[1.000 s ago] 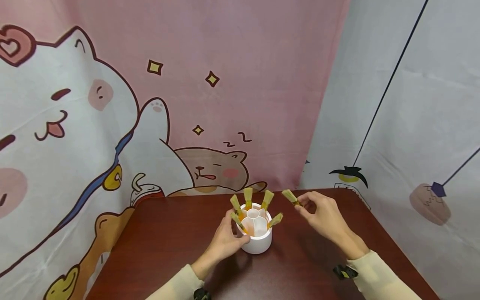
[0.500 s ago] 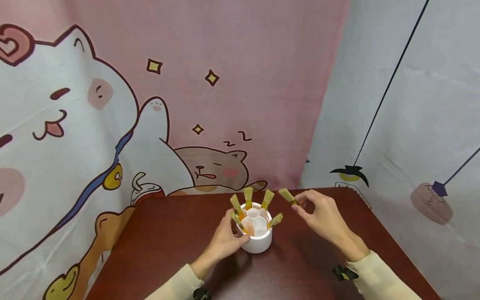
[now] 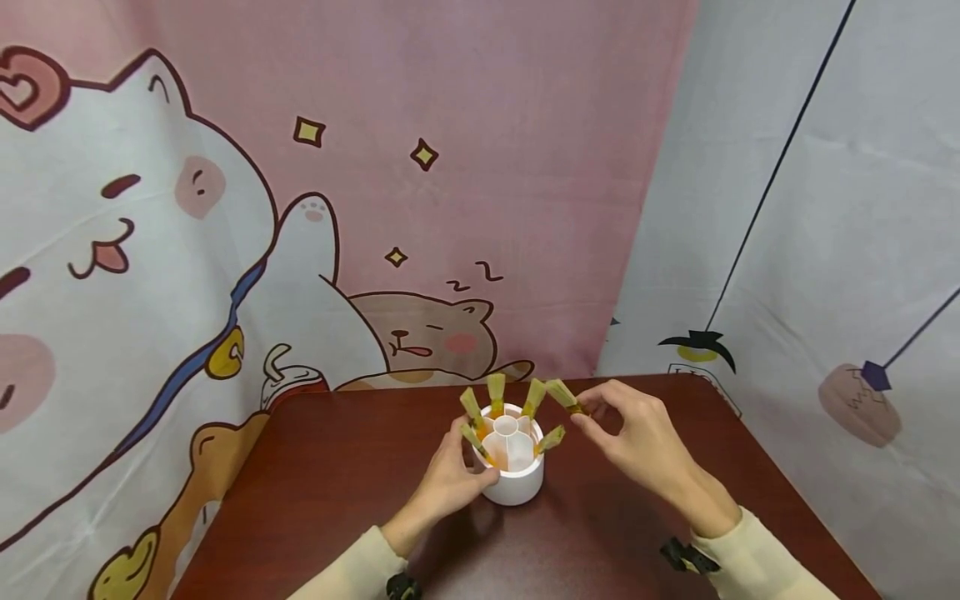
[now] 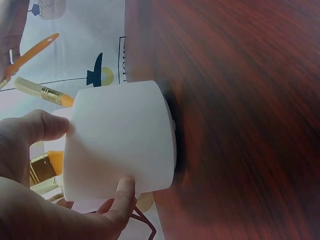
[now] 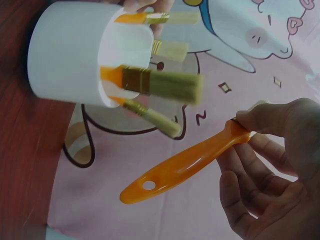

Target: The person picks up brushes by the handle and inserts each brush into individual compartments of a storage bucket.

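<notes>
A white round divided brush holder (image 3: 517, 490) stands on the table, with several paintbrushes (image 3: 497, 390) leaning out of its compartments, bristles up. My left hand (image 3: 447, 483) grips its left side; in the left wrist view the thumb lies at the rim and a fingertip on the wall (image 4: 120, 140). To the right, my right hand (image 3: 643, 432) pinches another paintbrush (image 5: 182, 165) between thumb and fingers near the ferrule. Its orange handle with a hanging hole points down in the right wrist view, and its bristles lean toward the holder in the head view.
The dark red-brown wooden table (image 3: 337, 475) spreads around the holder. Behind it hangs a pink curtain (image 3: 525, 167) printed with cartoon animals, and a pale one (image 3: 787, 250) covers the right side. Dark straps (image 3: 686, 557) sit at both wrists.
My right hand has moved left with the paintbrush, bringing its bristles close to the brushes in the holder. The left hand and holder have stayed in place.
</notes>
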`<action>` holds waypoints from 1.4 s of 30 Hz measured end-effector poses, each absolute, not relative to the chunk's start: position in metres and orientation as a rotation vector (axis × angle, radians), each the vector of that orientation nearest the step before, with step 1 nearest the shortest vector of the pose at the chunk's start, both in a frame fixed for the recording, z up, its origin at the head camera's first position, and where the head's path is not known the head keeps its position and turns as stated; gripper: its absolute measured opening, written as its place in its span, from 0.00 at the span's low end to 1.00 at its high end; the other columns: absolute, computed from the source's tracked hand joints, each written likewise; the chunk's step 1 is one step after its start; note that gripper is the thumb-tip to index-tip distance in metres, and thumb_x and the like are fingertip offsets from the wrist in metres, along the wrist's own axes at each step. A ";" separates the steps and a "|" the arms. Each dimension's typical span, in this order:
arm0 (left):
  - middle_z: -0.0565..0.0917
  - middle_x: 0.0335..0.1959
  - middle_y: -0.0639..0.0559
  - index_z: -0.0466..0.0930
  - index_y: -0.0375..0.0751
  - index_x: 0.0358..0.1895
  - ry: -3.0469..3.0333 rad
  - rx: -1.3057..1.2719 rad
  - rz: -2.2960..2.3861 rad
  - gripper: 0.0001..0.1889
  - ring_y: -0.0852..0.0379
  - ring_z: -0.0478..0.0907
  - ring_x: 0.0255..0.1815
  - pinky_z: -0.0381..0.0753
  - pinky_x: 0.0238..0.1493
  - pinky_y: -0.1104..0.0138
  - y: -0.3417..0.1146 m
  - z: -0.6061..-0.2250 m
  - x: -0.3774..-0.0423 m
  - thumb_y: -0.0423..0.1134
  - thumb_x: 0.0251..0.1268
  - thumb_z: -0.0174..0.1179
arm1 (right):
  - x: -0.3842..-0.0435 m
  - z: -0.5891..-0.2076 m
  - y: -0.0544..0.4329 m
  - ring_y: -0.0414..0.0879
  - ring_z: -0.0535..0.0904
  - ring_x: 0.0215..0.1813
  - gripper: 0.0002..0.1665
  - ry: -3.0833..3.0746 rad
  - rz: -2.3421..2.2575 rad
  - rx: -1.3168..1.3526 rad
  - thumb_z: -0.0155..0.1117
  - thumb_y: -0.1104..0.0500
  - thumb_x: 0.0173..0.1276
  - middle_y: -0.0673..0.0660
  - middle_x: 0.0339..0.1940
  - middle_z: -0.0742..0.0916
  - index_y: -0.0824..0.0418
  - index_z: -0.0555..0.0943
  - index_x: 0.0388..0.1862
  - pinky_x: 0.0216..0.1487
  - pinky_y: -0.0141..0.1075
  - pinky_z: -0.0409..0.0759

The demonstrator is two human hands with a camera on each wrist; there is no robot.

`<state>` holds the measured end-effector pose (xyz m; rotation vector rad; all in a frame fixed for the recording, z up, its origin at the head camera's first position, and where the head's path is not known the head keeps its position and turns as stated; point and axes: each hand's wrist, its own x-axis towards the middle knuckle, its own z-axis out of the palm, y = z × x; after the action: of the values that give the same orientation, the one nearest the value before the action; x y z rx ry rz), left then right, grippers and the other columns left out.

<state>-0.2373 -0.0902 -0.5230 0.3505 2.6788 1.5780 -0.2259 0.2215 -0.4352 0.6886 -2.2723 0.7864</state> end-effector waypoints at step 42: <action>0.81 0.74 0.34 0.62 0.40 0.90 2.623 0.420 1.635 0.53 0.45 0.89 0.62 0.93 0.53 0.61 -0.091 -0.521 -0.235 0.34 0.62 0.80 | -0.210 -0.433 0.158 0.36 0.92 0.38 0.18 -2.148 1.016 0.990 0.88 0.70 0.68 0.46 0.44 0.93 0.53 0.92 0.49 0.36 0.30 0.90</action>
<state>-0.2351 -0.0910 -0.5207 0.4202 2.6226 1.6347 -0.2102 0.1576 -0.4334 0.9899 -2.1483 1.0159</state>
